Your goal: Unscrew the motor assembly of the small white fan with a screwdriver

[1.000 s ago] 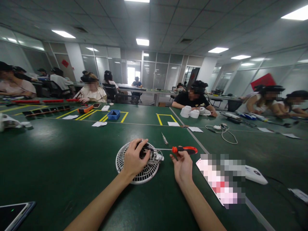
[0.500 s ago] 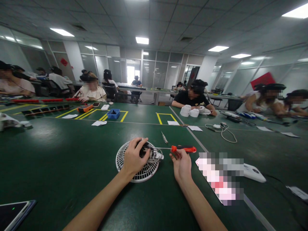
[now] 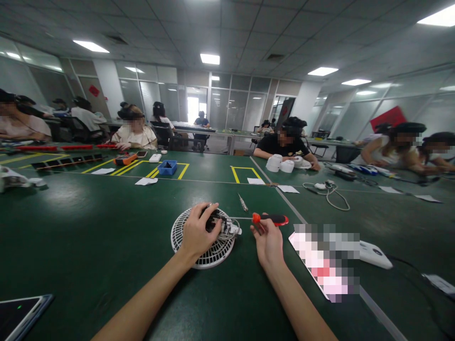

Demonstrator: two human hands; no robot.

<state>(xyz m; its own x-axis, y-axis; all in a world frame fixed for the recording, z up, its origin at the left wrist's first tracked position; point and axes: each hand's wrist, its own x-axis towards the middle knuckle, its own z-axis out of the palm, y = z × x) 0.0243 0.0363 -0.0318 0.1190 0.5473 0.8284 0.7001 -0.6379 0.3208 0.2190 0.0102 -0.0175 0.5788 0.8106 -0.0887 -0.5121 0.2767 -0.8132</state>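
A round white fan grille [image 3: 212, 258] lies on the green table, with a dark motor [image 3: 212, 220] and a coiled grey-white cord [image 3: 227, 230] on it. My left hand [image 3: 199, 229] is closed over the motor from the left, steadying it on the grille. In my right hand [image 3: 268, 241] is a screwdriver [image 3: 273, 219] with a red and black handle, held level by the fingertips. Its shaft points left and its tip meets the motor's right side; the exact contact is hidden. A small clear-handled screwdriver [image 3: 243, 202] lies just beyond.
To the right are a partly blurred phone [image 3: 309, 265] and a white power strip [image 3: 375, 255]. A tablet-like device [image 3: 24, 315] sits at lower left. Further back stand a blue bin [image 3: 167, 167], paper slips [image 3: 146, 181] and a looped cable [image 3: 336, 194]. Co-workers sit across the table.
The screwdriver handle has turned about its axis, showing more black now, and shifted very slightly left. My left hand, the motor and the grille stay in place.
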